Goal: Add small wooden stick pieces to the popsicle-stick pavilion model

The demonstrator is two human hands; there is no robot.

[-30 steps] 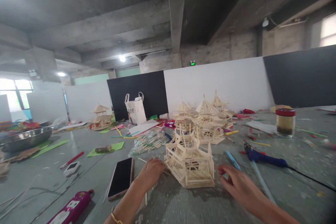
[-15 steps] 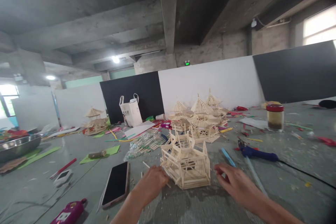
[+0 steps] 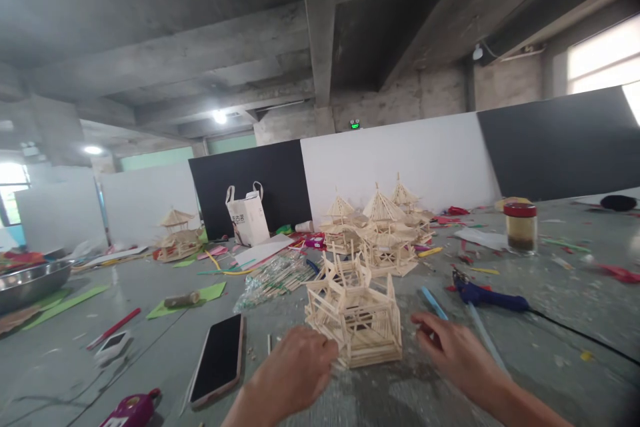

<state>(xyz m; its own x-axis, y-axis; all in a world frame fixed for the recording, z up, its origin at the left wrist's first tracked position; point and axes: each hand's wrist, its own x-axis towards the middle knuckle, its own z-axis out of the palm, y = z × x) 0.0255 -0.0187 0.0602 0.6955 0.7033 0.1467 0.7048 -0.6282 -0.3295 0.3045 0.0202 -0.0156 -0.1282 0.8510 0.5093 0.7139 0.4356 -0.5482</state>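
Stick pavilion model stands on the grey bench, low in the middle of the head view, and I see it between my two hands. My left hand is at its left lower corner; the fingers are curled together against the base sticks, but I cannot tell if they pinch something. My right hand lies just beside the right side of the model, the fingers loosely bent and a little apart, with no thing held that I can see.

Left of my left hand a black smartphone lies flat, and near it a bundle of sticks in clear wrap. Behind the model more finished stick pavilions stand in a group. On the right side I see a blue glue gun with its black cable, and further back a jar with a red lid. A white paper bag stands at the dark wall panel.
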